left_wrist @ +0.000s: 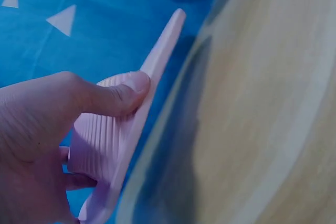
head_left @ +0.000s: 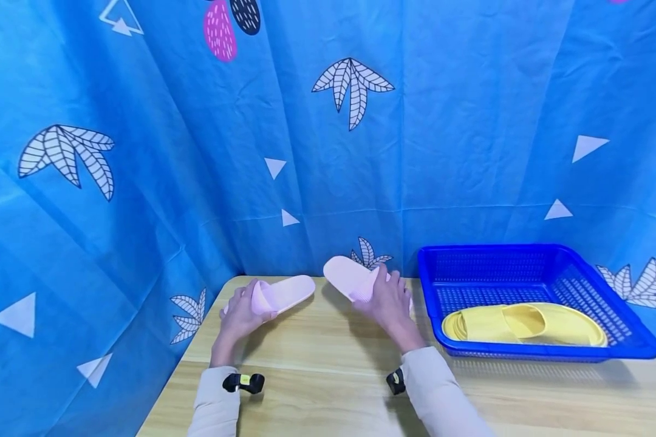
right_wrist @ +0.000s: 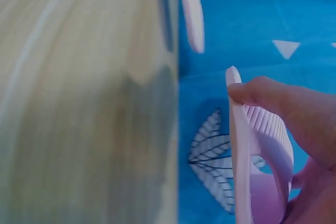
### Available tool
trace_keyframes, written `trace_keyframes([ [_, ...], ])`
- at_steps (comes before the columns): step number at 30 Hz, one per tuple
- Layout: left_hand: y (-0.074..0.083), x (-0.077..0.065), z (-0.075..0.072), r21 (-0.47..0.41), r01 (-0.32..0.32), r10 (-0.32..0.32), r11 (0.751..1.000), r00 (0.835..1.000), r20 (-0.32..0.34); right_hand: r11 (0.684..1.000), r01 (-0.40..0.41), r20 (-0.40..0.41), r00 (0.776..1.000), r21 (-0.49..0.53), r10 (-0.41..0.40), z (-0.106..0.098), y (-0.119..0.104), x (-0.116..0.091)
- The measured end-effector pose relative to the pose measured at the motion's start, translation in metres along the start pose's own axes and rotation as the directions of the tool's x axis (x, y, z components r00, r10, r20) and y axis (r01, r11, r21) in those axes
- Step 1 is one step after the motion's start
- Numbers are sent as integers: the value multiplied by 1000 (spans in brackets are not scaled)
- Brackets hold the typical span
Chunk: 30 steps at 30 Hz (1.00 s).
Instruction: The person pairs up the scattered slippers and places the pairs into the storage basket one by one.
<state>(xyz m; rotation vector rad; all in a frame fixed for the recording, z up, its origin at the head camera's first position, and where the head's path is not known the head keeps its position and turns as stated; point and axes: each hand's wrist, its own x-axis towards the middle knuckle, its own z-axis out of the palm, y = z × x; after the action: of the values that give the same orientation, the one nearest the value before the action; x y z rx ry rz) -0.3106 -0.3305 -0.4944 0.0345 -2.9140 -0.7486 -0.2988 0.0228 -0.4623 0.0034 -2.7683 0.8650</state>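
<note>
Two pink slippers are held above the far end of the wooden table, one in each hand. My left hand [head_left: 243, 314] grips the left slipper [head_left: 292, 292] around its ribbed strap, and in the left wrist view the thumb presses the edge of its sole [left_wrist: 167, 40]. With my right hand [head_left: 388, 301] I hold the right slipper [head_left: 343, 274] by its strap, its sole [right_wrist: 240, 145] seen edge-on in the right wrist view. The two slippers are apart, their free ends angled toward each other. The fingertips of both hands are partly hidden behind the straps.
To the right stands a blue plastic basket [head_left: 642, 340] with yellow slippers [head_left: 486, 323] lying in it. Both hands are over the wooden table [head_left: 317, 394]. A blue patterned curtain [head_left: 470, 121] hangs behind the table and along its left side.
</note>
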Motion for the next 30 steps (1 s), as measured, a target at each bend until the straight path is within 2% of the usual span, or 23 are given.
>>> trace_keyframes([
  [4, 7, -3, -8, -14, -29, 28, 999, 999, -18, 999, 41, -41, 998, 19, -41, -19, -6, -4],
  [10, 19, -9, -16, -45, -58, 57, 997, 998, -17, 995, 91, -61, 994, 49, -88, -42, -10, -14],
  [15, 26, -14, -23, -69, -109, 105, 992, 993, -54, 988, 142, -104, 985, 56, -136, -59, -7, -22],
  [21, 39, -21, -30, -61, -174, 166, 983, 980, -113, 977, 210, -156, 967, 42, -201, -79, 0, -32],
  [30, 68, -35, -40, -69, -261, 245, 963, 953, -179, 968, 251, -183, 952, 2, -246, -105, 10, -48],
])
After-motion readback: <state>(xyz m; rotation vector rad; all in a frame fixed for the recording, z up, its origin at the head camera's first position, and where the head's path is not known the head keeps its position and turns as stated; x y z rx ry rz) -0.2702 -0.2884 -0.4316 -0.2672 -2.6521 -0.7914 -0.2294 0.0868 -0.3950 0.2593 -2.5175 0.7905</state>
